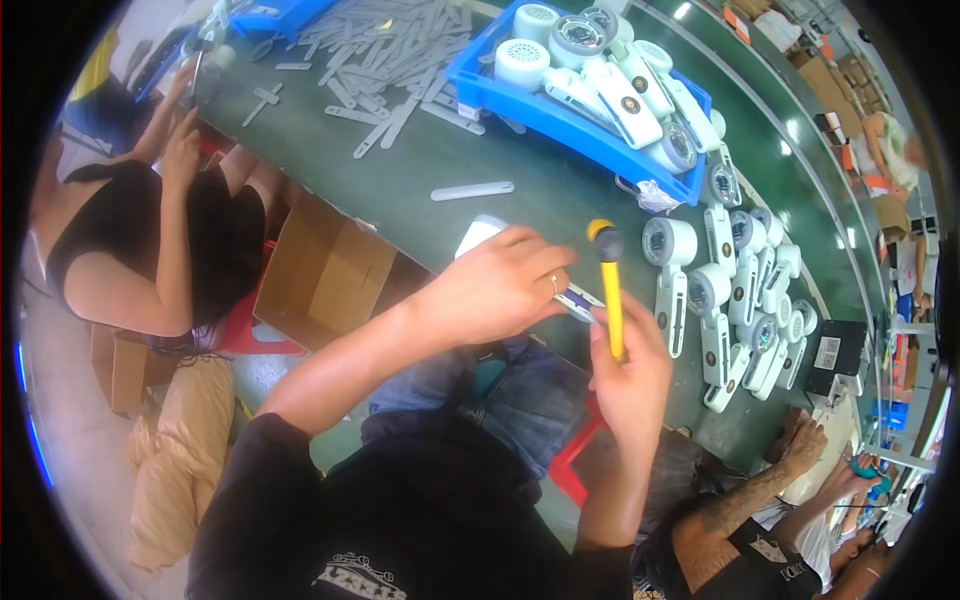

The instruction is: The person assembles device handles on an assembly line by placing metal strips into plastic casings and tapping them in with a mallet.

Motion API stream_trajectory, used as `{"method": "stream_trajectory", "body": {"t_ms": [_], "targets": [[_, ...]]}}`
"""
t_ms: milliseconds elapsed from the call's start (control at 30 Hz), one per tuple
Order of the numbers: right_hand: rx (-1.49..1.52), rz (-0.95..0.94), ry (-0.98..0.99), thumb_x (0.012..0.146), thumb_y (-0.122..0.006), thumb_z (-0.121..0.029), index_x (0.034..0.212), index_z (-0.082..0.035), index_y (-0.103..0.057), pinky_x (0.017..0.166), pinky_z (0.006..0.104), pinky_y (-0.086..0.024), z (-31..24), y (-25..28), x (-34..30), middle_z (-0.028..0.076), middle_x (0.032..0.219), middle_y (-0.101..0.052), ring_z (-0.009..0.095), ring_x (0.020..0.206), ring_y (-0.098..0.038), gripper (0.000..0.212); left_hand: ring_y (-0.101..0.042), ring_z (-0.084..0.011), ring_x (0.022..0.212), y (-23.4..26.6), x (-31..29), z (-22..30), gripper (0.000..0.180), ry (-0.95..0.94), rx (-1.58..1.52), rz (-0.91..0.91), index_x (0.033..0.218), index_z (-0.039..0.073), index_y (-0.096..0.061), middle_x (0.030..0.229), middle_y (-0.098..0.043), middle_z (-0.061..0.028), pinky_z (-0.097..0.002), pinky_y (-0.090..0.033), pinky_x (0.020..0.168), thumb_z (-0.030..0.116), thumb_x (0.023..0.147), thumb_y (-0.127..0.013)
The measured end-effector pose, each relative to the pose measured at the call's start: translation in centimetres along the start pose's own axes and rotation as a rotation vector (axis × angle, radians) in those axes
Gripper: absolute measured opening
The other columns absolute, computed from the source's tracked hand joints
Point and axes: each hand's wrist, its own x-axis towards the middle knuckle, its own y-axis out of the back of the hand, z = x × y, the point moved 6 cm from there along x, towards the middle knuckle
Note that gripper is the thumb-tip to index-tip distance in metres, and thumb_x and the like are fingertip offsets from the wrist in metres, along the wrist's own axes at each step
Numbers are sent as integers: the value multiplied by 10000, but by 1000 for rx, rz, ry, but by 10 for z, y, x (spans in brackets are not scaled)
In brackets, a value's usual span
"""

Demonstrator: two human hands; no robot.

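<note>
Yellow and slim, a small mallet (611, 290) with a dark head stands upright in the right hand (632, 375), whose fingers are wrapped around its handle. The left hand (495, 285) is clamped over a white handheld fan (480, 236) lying at the near edge of the green surface (400, 190). Just right of the hands lies a cluster of finished white fans (735, 300); a blue tray (560, 110) of more sits beyond.

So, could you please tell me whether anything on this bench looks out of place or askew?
One grey strip lies alone on the green table, apart from the loose pile of strips by the blue tray. Nothing looks damaged.
</note>
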Motion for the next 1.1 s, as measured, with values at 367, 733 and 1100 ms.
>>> {"method": "stream_trajectory", "body": {"t_ms": [367, 733, 1100], "targets": [[78, 58, -47, 947, -750, -39, 1110, 6, -761, 917, 381, -563, 17, -5, -1, 151, 1255, -736, 298, 1057, -743, 170, -670, -341, 1131, 48, -9, -74, 153, 362, 20, 208, 978, 74, -781, 1174, -735, -117, -439, -544, 974, 107, 843, -844], [9, 150, 12, 971, -750, -81, 1135, 2, -769, 874, 355, -561, 3, 2, -6, 156, 1398, -661, 270, 1026, -736, 185, -710, -310, 931, 42, -22, -123, 331, 654, 221, -25, 1220, 71, -732, 1034, -711, -123, -423, -569, 840, 85, 895, -797], [615, 112, -226, 1048, -695, -102, 1283, 39, -695, 426, 206, -378, -8, -16, -49, 54, 901, -683, 32, 494, -515, 273, -734, -184, 981, -18, -40, 33, 456, 778, -1440, 436, 1363, 66, -500, 1094, -691, -123, -335, -633, 817, 20, 986, -753]]}}
